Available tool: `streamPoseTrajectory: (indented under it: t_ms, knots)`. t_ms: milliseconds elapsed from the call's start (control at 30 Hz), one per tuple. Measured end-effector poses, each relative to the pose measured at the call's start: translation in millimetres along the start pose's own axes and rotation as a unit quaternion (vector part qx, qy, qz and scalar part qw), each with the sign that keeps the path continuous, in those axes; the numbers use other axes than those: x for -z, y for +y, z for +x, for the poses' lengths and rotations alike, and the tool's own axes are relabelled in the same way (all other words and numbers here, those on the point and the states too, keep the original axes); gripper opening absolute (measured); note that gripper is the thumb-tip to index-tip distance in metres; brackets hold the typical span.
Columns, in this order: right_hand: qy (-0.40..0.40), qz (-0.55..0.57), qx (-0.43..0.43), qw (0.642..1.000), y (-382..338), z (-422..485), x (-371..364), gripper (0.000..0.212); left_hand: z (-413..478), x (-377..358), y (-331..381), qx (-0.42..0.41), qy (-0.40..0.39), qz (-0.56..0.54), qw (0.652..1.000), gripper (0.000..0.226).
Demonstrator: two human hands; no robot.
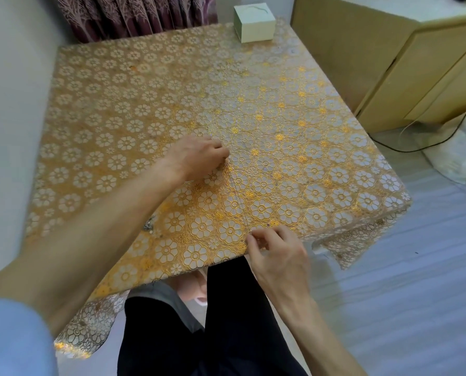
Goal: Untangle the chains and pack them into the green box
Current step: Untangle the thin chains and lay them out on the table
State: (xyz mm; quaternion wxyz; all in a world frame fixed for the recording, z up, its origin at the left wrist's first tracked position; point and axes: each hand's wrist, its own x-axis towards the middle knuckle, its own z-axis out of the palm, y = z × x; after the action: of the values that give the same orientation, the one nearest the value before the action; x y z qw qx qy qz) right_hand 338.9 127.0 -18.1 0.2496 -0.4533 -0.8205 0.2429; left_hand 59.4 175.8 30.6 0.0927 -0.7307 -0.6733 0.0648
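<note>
The pale green box stands closed at the table's far edge, well beyond both hands. My left hand rests mid-table with its fingertips pinched together on one end of a thin chain. The chain runs faintly across the cloth, stretched straight toward the near edge. There my right hand pinches its other end. A small silvery tangle of chains lies beside my left forearm, partly hidden by it.
A gold flower-patterned cloth covers the table and hangs over its near and right edges. A wall is on the left, a curtain behind, a beige cabinet at right. A black cable and white bags lie on the floor at right.
</note>
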Motion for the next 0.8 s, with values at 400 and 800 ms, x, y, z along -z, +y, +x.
streamPoseTrajectory:
  t_ms: [400,800]
  knots:
    - [-0.082,0.007,0.141,0.987,-35,1,6,0.011,-137,15,56,0.339,0.09,-0.328,0.877,0.03]
    - [-0.193,-0.015,0.198,0.961,-114,14,-65,0.027,-294,-31,83,0.517,0.094,-0.164,0.835,0.054]
